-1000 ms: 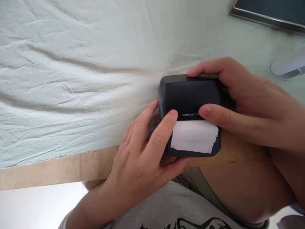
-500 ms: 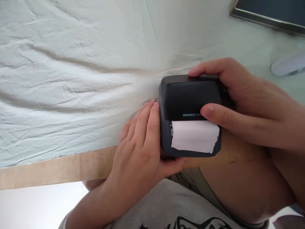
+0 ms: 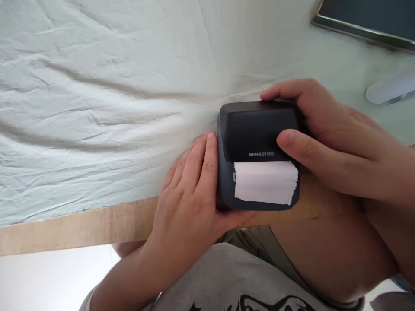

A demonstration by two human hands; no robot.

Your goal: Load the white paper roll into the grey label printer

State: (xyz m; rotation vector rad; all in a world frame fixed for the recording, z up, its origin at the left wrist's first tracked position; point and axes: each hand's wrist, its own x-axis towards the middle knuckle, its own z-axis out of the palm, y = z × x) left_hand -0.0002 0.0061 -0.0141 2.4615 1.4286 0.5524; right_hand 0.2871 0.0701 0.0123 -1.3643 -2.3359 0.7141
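Observation:
A dark label printer (image 3: 259,134) marked NIIMBOT sits at the table's near edge, between my two hands. From the slot below its black lid comes a white paper strip (image 3: 264,183) with a ragged right edge, lying over the front. My left hand (image 3: 189,194) lies along the printer's left side, fingers together and thumb stretched along the near side. On the right, my right hand (image 3: 337,134) grips the printer, thumb on the lid's right part and a finger at the far edge. Its other fingers are hidden.
A wrinkled pale cloth (image 3: 113,108) covers the table, leaving a wooden edge (image 3: 81,224) bare along the front. At the far right lies a dark flat device with a metallic rim (image 3: 372,26). Below it is a white rounded object (image 3: 389,86), cut off by the frame.
My right thumb has shifted slightly up and right on the lid, showing more of the lettering. The printer's near end appears slightly higher in view. My left hand has barely moved.

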